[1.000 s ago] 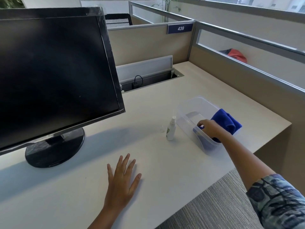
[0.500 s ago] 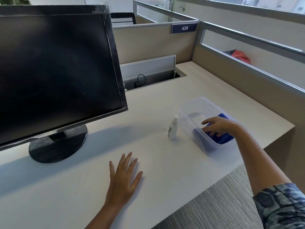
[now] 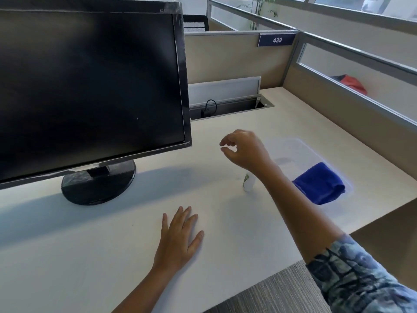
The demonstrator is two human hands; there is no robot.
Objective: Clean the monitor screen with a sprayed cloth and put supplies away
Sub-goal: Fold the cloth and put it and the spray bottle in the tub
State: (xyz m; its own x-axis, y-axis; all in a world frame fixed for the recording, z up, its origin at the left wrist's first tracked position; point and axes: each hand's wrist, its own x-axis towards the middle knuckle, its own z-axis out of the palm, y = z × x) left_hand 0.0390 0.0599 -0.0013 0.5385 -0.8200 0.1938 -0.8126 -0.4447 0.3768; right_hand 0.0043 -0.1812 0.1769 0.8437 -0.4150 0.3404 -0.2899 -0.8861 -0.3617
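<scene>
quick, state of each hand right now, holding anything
Left hand: open, flat on the desk.
Right hand: open, fingers loosely curled, holding nothing.

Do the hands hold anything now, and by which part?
Nothing is held. The left hand lies flat on the desk; the right hand, loosely curled, is empty above the spray bottle.

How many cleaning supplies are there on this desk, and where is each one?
2. The spray bottle stands on the desk, partly hidden by the right arm. The blue cloth lies in the clear bin to its right. No others show.
</scene>
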